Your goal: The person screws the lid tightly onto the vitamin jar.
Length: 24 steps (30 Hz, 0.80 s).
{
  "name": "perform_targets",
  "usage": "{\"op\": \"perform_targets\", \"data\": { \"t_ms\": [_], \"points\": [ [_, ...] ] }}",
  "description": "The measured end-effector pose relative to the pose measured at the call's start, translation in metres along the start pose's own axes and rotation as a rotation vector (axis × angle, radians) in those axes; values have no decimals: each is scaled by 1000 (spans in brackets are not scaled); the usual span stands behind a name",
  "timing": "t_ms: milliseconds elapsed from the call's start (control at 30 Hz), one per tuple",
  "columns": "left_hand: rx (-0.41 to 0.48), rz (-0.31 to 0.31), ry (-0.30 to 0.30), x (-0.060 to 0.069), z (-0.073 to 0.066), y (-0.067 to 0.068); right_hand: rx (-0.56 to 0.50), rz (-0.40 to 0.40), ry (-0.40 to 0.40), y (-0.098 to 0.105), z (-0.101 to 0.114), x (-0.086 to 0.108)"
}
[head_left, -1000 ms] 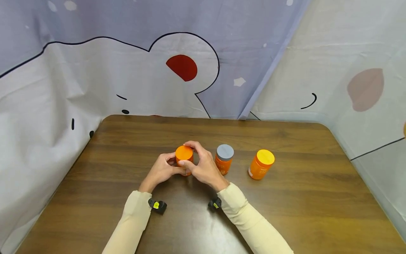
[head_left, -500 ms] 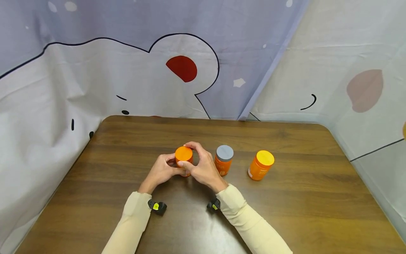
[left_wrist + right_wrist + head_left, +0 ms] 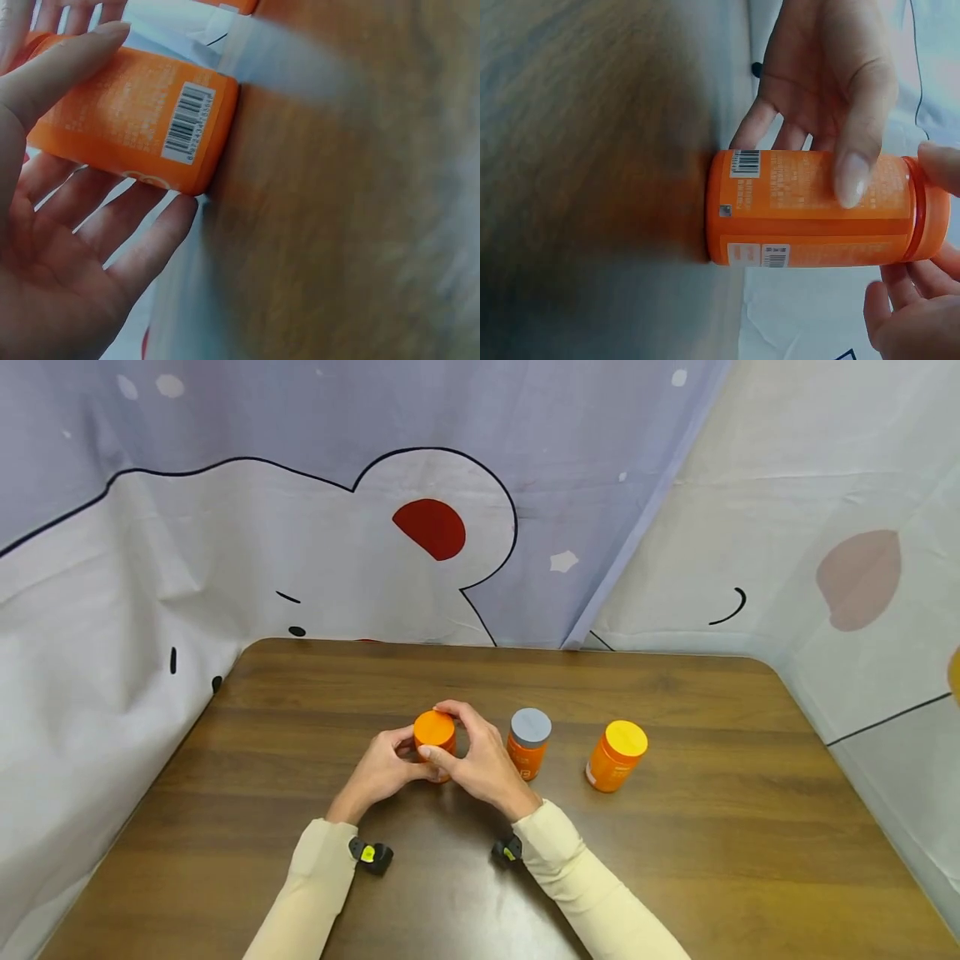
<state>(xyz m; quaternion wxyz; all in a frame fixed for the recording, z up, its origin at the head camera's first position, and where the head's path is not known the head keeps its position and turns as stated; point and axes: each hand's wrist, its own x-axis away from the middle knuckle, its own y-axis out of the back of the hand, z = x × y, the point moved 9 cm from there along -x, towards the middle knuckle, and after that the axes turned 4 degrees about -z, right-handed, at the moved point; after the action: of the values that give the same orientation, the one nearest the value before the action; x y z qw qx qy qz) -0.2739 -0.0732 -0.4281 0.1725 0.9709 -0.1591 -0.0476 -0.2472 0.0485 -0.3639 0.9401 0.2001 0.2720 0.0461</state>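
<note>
An orange jar [image 3: 810, 229] with an orange lid [image 3: 434, 727] stands upright on the wooden table, left of centre in the head view. My left hand [image 3: 380, 771] holds its body from the left, thumb across the printed label near the barcode [image 3: 189, 122]. From the right, my right hand [image 3: 483, 765] grips the lid between thumb and fingers; in the right wrist view its fingertips touch the lid's rim. The lid looks seated on the jar. Just beyond my right hand is an orange jar with a grey lid [image 3: 531, 727], its lower part partly covered by that hand.
Farther right stands another orange jar with a yellow lid [image 3: 626, 738]. The brown wooden table [image 3: 712, 860] reaches back to a printed cloth curtain [image 3: 300, 543], which also hangs along both sides.
The head view has shifted so that everything sits slightly lower in it. Both hands stay on the same jar with almost no visible movement. The other jars have not moved.
</note>
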Motion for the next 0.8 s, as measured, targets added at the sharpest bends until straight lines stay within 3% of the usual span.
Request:
{"op": "perform_targets", "data": {
  "t_ms": [200, 400, 500, 633, 733, 800],
  "points": [
    [-84, -26, -59, -4, -6, -1, 49, 58, -25, 3, 5, 0],
    [-237, -3, -11, -2, -10, 0, 135, 94, -8, 33, 32, -4],
    [-335, 37, 20, 3, -12, 5, 161, 87, 52, 62, 56, -5],
    [-440, 107, 74, 17, -15, 23, 216, 15, 138, 113, 78, -4],
    [-502, 139, 89, 29, -19, 43, 282, -66, 170, 157, 78, 0],
    [-543, 128, 93, 38, -21, 59, 341, -116, 151, 186, 68, 5]
  ]
}}
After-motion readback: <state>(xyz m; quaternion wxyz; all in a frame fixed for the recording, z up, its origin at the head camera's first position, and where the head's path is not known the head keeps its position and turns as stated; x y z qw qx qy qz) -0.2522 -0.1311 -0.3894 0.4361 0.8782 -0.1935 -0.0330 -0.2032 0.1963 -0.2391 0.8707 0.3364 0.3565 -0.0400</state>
